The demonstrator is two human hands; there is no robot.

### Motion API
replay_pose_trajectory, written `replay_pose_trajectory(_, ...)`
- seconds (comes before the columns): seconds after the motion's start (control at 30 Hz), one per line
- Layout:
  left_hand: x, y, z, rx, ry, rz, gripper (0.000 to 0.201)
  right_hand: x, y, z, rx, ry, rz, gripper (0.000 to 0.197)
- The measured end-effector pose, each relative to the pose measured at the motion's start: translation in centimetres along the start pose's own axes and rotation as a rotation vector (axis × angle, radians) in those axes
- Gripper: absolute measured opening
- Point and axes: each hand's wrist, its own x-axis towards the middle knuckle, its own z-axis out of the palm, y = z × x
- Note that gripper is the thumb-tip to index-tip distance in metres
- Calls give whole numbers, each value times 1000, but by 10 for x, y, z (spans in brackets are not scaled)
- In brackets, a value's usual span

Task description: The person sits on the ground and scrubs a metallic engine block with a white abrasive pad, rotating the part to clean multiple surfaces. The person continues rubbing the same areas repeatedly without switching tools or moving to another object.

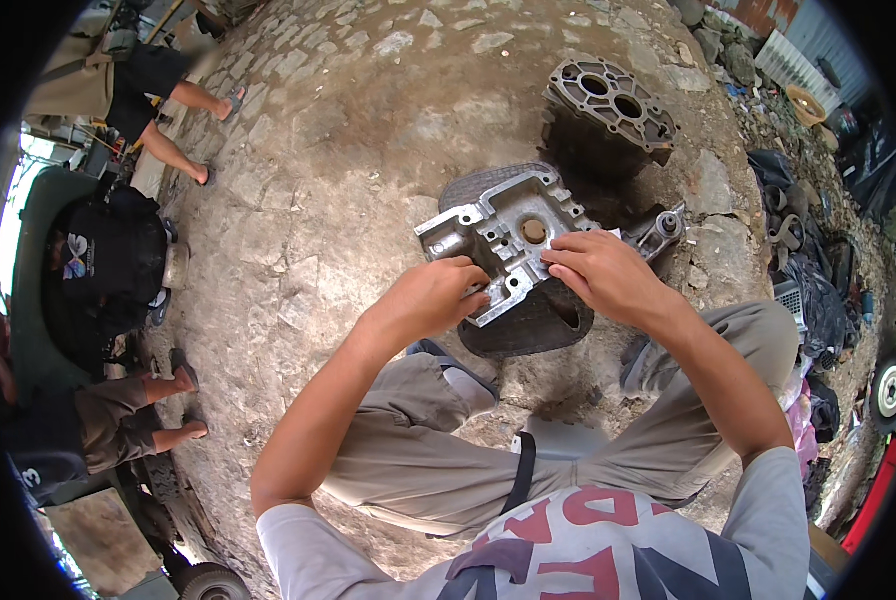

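A silver cast-metal engine casing point(498, 235) lies on a black tyre piece point(528, 320) on the stone ground in front of me. My left hand point(433, 295) rests curled on the casing's near edge, fingers pressed to the metal. My right hand point(598, 270) sits on the casing's right side, fingertips pinched at its surface; whether anything small is between them I cannot tell. A second, darker engine block point(608, 110) with two round bores stands just beyond. My knees in grey trousers frame the work.
The ground is rough cobbled stone point(348, 130). A person in a black cap point(108, 260) crouches at the left; another person's bare legs point(183, 125) are at the upper left. Scrap parts and tyres point(808, 260) pile up at the right. A wheel point(888, 390) stands at the far right.
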Motion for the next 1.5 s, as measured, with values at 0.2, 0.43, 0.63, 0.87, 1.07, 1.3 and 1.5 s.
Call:
replay_pose_trajectory(0.2,16,-2,12,-401,-76,-271,30,-5,3,11,-19,52,-14,26)
replay_pose_trajectory(0.43,19,-7,25,-682,-35,-448,23,-6,3,15,-4,90,-11,26)
replay_pose_trajectory(0.63,15,-13,38,-544,81,-319,23,-6,1,17,-28,89,-8,26)
replay_pose_trajectory(0.87,13,0,19,-228,229,-119,18,-4,-2,12,-23,73,-10,29)
replay_pose_trajectory(1.07,13,-6,-32,-221,380,86,23,-6,-28,6,-23,202,-104,32)
replay_pose_trajectory(1.3,13,-83,-4,-137,363,-72,40,-14,-69,28,53,76,-304,43)
replay_pose_trajectory(1.5,26,-89,2,-311,163,-167,37,-14,-86,27,70,79,-203,40)
